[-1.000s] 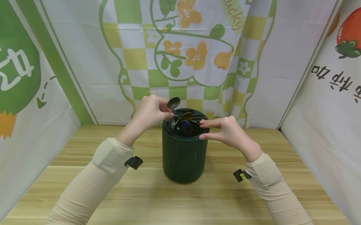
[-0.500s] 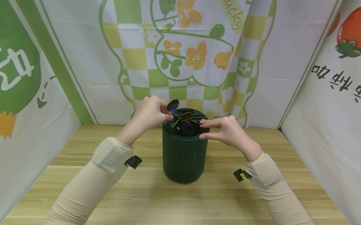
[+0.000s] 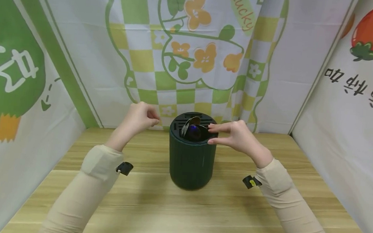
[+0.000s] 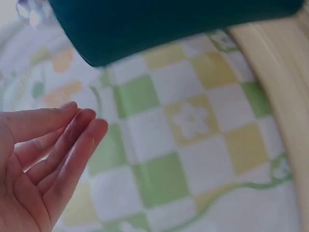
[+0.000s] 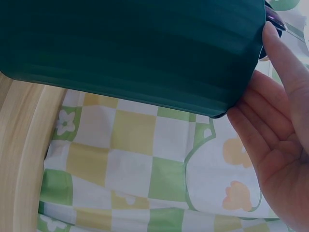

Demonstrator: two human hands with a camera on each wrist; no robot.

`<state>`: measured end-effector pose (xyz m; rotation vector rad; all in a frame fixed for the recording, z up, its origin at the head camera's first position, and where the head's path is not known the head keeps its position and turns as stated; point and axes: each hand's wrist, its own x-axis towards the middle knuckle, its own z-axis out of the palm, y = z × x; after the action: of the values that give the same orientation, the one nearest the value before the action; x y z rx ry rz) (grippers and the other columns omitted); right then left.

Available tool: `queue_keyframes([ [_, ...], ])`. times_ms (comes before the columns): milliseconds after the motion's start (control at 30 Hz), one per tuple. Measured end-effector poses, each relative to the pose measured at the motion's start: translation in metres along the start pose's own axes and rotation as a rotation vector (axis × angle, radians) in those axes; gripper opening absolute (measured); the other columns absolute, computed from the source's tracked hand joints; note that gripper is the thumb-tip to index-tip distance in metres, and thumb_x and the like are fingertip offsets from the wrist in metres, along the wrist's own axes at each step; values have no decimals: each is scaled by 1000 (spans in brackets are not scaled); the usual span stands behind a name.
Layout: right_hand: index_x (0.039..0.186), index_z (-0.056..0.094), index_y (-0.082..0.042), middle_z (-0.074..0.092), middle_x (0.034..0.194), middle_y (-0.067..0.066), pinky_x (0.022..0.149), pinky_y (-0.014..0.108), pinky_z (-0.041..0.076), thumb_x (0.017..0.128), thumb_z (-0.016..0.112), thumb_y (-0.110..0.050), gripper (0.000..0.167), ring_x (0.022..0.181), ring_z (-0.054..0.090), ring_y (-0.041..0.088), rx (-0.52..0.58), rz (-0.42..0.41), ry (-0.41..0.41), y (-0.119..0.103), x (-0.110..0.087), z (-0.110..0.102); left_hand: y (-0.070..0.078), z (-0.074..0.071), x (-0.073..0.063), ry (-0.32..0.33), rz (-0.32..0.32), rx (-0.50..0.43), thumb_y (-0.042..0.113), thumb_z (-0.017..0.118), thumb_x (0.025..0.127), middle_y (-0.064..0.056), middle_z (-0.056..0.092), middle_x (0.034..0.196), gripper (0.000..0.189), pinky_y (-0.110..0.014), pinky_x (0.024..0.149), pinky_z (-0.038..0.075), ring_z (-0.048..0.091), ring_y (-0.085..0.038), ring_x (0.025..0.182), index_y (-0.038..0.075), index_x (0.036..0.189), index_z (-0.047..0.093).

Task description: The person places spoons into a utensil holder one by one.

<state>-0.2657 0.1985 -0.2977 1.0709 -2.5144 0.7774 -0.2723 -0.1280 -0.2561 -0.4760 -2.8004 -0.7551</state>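
A dark green ribbed utensil holder point(image 3: 190, 164) with a slotted black top stands upright on the wooden table. Several spoons point(image 3: 194, 132) rest in its front opening, their dark, gold-tinted and silvery bowls showing above the rim; their handles are hidden. My left hand point(image 3: 139, 117) hovers to the left of the holder, apart from it. In the left wrist view its thumb and fingertips point(image 4: 99, 126) come together with nothing between them. My right hand point(image 3: 239, 137) touches the holder's right rim, thumb in front and fairly straight fingers farther back.
The wooden table point(image 3: 178, 218) spreads around the holder. Close behind it hangs a green, yellow and white checked curtain point(image 3: 181, 98). Printed white cloth walls point(image 3: 342, 143) flank the table on both sides.
My left hand has let go of the dark spoon it pinched at the holder's left edge and moved left. That spoon no longer stands up there. My right hand stays at the rim.
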Motion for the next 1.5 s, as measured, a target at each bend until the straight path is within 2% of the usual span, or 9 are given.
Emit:
queue_keyframes([
  [100,113,71,-19,69,115,-3,67,23,47,79,73,-42,42,104,66,11,-5,1,0,0,0,-1,-20,1,-1,10,-60,0,16,67,87,-10,71,87,10,-37,68,51,64,-23,75,7,88,71],
  [233,112,72,-19,69,114,-3,71,24,49,78,73,-42,41,103,66,10,-9,3,8,0,-2,-2,-43,5,-5,33,-103,-23,18,66,89,-13,70,93,14,-40,72,50,63,-27,83,6,93,70],
  [500,112,72,-19,69,115,-2,62,23,45,78,73,-42,41,100,67,11,-7,0,15,2,-3,-2,-77,20,-18,113,-161,-79,16,63,90,-17,69,95,16,-41,73,50,62,-29,83,2,97,67],
  [900,113,72,-19,69,115,-2,66,23,48,78,74,-41,41,102,66,11,1,6,9,2,-2,-3,-115,35,-36,174,-218,-69,14,62,90,-20,69,98,17,-43,75,51,64,-32,85,-1,98,66],
  [1133,114,71,-20,69,116,-2,63,24,47,78,73,-43,42,100,67,11,1,6,7,2,-1,-2,-138,41,-46,163,-283,-86,12,60,89,-23,66,101,21,-44,77,48,61,-35,90,-4,103,65],
  [1267,113,71,-20,69,116,-2,62,22,46,78,73,-43,42,99,68,10,1,5,8,2,-1,-1,-150,45,-49,168,-303,-91,9,62,86,-24,66,99,20,-44,77,48,61,-35,89,-5,101,65],
  [1500,113,71,-20,69,115,-3,68,23,49,78,72,-45,43,101,67,10,7,3,8,2,-1,1,-167,49,-57,151,-352,-101,8,60,84,-26,65,101,23,-46,78,47,60,-37,92,-7,102,64],
])
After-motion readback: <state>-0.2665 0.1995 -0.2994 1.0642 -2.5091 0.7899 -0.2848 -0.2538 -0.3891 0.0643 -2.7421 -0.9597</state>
